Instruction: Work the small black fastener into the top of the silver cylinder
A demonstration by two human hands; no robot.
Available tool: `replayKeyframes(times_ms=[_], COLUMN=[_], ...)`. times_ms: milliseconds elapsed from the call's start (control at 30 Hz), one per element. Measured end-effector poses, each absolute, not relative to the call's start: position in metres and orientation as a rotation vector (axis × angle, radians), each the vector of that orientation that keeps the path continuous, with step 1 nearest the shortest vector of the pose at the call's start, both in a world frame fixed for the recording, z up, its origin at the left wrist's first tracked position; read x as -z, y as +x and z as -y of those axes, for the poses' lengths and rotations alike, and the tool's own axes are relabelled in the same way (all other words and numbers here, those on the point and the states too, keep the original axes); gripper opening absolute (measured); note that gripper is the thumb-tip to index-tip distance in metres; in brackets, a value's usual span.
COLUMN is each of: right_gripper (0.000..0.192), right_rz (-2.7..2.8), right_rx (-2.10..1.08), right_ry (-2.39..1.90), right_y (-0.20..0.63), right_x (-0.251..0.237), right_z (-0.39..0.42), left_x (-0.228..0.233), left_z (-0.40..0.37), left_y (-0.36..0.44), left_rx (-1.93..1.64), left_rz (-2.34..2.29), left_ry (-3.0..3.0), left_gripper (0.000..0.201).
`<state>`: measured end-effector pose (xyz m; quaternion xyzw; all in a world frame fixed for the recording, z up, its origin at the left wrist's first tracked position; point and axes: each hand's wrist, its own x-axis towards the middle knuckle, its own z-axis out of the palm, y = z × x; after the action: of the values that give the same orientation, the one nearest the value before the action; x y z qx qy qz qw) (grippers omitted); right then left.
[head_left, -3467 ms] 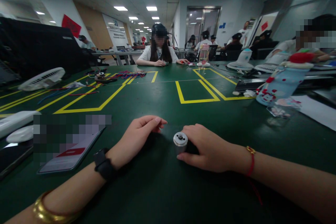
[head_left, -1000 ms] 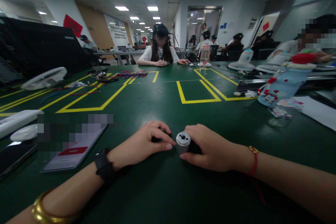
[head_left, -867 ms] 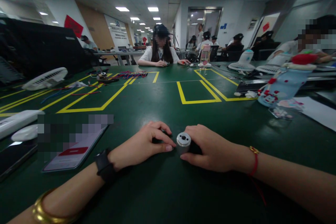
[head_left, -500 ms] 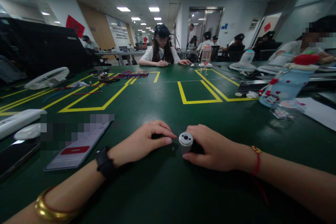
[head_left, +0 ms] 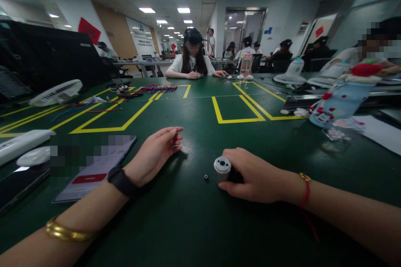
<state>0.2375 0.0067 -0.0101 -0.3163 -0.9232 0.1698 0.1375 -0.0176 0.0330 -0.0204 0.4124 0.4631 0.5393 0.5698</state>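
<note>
My right hand [head_left: 257, 175] grips a small silver cylinder [head_left: 222, 167] lying on its side on the green table [head_left: 200, 221]. Its round end, with a dark hole in the middle, faces left. A tiny dark ring [head_left: 206, 176] lies on the table just left of the cylinder. My left hand [head_left: 155, 154] rests further left and further back, fingers loosely curled. A thin pale sliver shows at its fingertips, too small to tell whether it is held.
A phone [head_left: 94, 171] lies left of my left wrist, beside a white power strip [head_left: 21, 142]. A white fan [head_left: 56, 93] and coloured wires [head_left: 156, 88] sit at the back left. A blue bottle [head_left: 338, 102] and paper [head_left: 379, 131] are at the right. A person [head_left: 191, 60] sits across the table.
My left hand came to the cylinder's end, then drew away to the left and back. The end now shows a hole, and a small ring lies on the table. My right hand stayed put.
</note>
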Motion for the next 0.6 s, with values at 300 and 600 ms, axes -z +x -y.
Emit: replayKeyframes(times_ms=[300, 600], right_gripper=[0.022, 0.035], right_rz=[2.644, 2.548], right_rx=[-0.509, -0.618], right_ry=[-0.891, -0.982], right_y=[0.238, 0.241], right_x=[0.012, 0.018], right_z=[-0.006, -0.008], left_x=[0.02, 0.006], left_z=[-0.033, -0.018], left_y=[-0.024, -0.023], left_rx=[-0.9, -0.376], left_rz=[-1.22, -1.153], left_ry=[1.498, 2.323], left_gripper=[0.017, 0.031])
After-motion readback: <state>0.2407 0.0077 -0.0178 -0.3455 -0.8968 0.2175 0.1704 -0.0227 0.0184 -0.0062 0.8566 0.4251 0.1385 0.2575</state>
